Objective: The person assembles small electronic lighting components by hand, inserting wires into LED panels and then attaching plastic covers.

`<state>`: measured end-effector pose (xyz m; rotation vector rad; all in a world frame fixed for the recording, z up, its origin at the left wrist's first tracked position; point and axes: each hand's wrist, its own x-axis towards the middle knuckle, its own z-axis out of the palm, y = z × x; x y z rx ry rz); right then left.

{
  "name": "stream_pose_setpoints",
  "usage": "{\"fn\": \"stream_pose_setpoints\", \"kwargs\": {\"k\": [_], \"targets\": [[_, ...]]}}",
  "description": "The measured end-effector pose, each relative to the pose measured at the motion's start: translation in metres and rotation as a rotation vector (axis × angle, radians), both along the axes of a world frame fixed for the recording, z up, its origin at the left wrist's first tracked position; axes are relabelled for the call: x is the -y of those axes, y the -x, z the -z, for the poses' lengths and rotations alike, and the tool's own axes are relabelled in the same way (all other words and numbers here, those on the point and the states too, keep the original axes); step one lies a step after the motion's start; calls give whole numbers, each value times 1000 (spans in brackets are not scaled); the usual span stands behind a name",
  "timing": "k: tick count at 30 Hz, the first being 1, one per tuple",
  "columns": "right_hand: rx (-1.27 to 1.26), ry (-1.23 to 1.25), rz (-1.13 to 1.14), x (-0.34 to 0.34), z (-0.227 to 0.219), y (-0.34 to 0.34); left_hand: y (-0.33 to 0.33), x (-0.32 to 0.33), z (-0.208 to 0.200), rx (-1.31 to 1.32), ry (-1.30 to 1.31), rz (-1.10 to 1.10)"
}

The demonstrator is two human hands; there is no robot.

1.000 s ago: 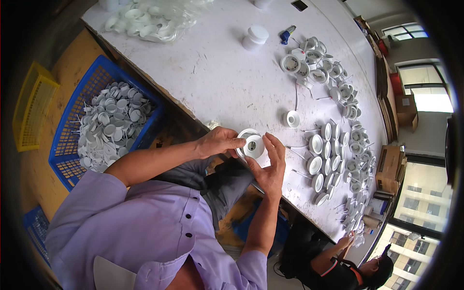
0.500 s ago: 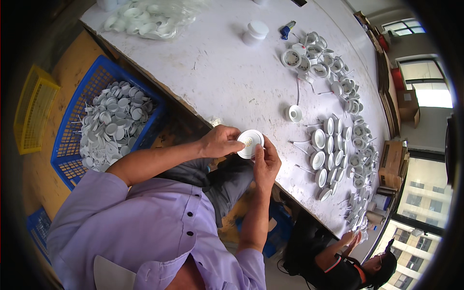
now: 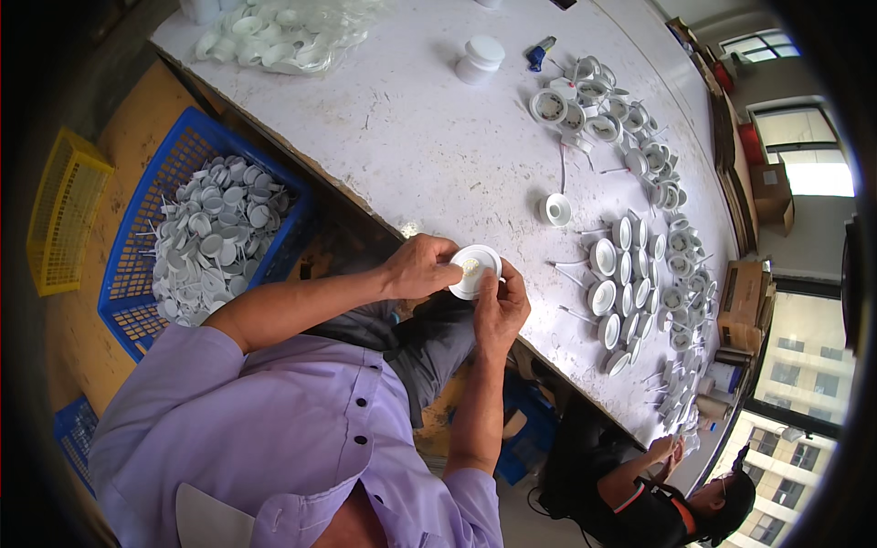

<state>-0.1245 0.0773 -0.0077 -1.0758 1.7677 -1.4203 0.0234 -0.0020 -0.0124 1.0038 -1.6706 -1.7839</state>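
Note:
Over the table's near edge, a white round lamp housing [image 3: 491, 259] faces up, with a pale disc dotted with yellow [image 3: 471, 269] inside its rim. My right hand [image 3: 503, 306] grips the housing by its right side, thumb over the rim. On the opposite side is my left hand [image 3: 422, 267], fingers closed, its thumb and fingertips at the disc and the left rim. The left fingertips are partly hidden. Farther right, a single white housing [image 3: 554, 210] with a cable lies on the table, beside rows of similar housings [image 3: 603, 258].
A blue basket [image 3: 134, 215] full of white corded pieces stands left, near a yellow crate [image 3: 68, 212]. The white table [image 3: 393, 119] bears a clear bag of white parts [image 3: 283, 36], a white jar [image 3: 481, 59], a blue cutter [image 3: 539, 55] and piled housings [image 3: 603, 105]. A co-worker [image 3: 658, 498] sits at right.
Both hands stay at the housing, with only a slight shift of the fingers. The view has moved a little; the co-worker's hands have moved slightly.

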Motion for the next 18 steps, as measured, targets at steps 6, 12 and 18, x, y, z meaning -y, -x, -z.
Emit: {"fn": "stream_pose_setpoints", "kwargs": {"k": [6, 12, 18], "targets": [[-28, -3, -6, -4, -3, 2, 2, -1, -2, -13, 6, 16], [-20, -21, 9, -7, -6, 5, 5, 1, -1, 9, -18, 26], [-515, 117, -203, -16, -40, 21, 10, 5, -7, -8, -134, 147]]}}
